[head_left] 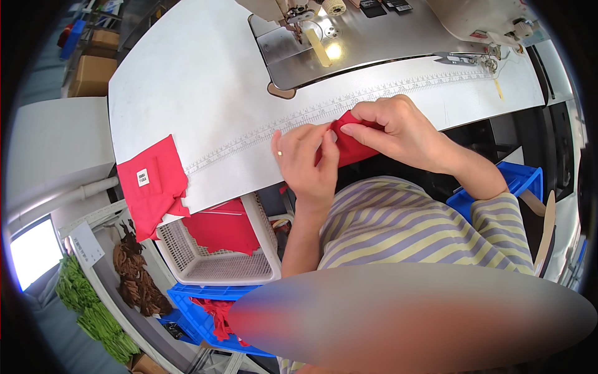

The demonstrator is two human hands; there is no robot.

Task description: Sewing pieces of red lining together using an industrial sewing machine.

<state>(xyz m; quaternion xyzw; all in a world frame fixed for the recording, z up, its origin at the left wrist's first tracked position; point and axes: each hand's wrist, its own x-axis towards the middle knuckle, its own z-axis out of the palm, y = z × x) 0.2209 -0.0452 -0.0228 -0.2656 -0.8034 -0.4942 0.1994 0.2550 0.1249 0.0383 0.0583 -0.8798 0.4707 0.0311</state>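
A piece of red fabric (pixel 354 149) is stretched between my two hands at the front edge of the white sewing table (pixel 205 75). My left hand (pixel 306 159) pinches its left end, with a ring on one finger. At the upper corner, my right hand (pixel 395 131) grips the cloth between thumb and bent fingers. Part of the fabric hangs below the table edge, and my fingers cover some of its top edge. Just beyond my hands runs a ruler scale (pixel 305 118) printed along the tabletop.
A sewing machine (pixel 293 19) stands at the back on a metal plate (pixel 361 53). Red fabric pieces (pixel 149 181) with a white label overhang the left table corner. Below are a white plastic basket (pixel 265 230) holding red cloth and a blue crate (pixel 187 293). Scissors (pixel 461 60) lie far right.
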